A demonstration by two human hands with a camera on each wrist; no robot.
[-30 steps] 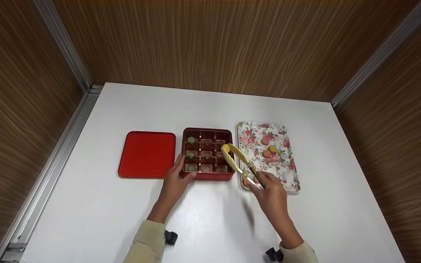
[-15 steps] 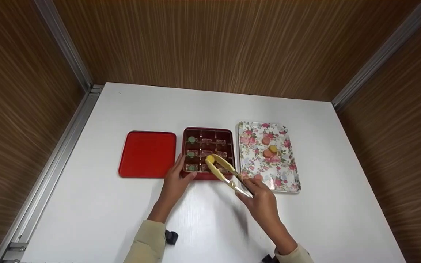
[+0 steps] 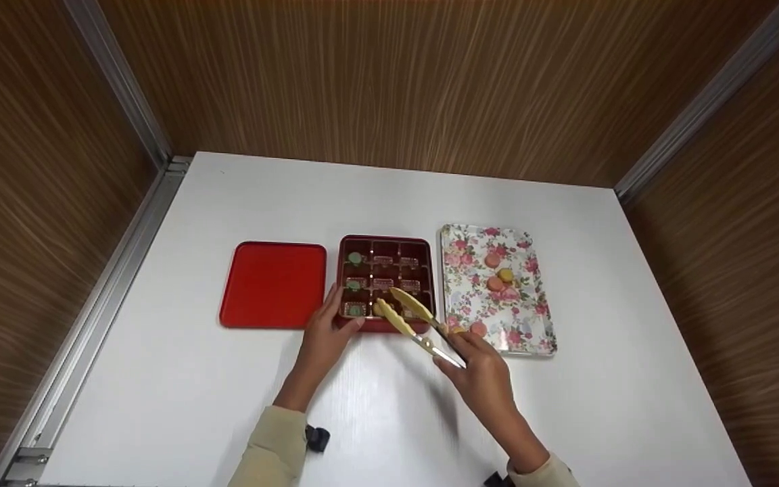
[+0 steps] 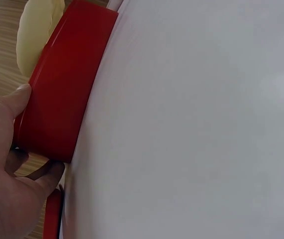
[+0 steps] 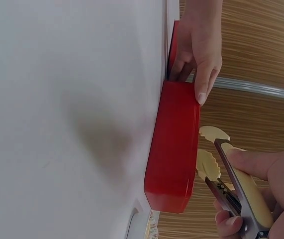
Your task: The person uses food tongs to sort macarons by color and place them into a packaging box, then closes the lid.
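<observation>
My left hand (image 3: pixel 325 331) grips the near-left corner of a deep red box (image 4: pixel 64 84), thumb at the rim and fingers against its left side. Inside, a divided insert holds 3 green macarons (image 3: pixel 355 258) down the left column. My right hand (image 3: pixel 484 368) holds tongs (image 5: pixel 248 194) with pale yellow scalloped heads. Their heads stand apart over the near middle compartment. A yellow macaron (image 3: pixel 379 308) shows there beside the lower head, partly hidden by it.
Left of the box lies a flat red lid (image 3: pixel 273 284). To the right is a floral tray (image 3: pixel 525 325) with pink macarons (image 3: pixel 493 260) and yellow macarons (image 3: pixel 505 275). Wood-grain panels (image 3: pixel 389 81) border the white table (image 3: pixel 308 189) at the back and sides.
The tongs moved left and toward the person, carrying the yellow macaron from the box's right side to the near middle compartment, then spread apart there. The left hand stayed put.
</observation>
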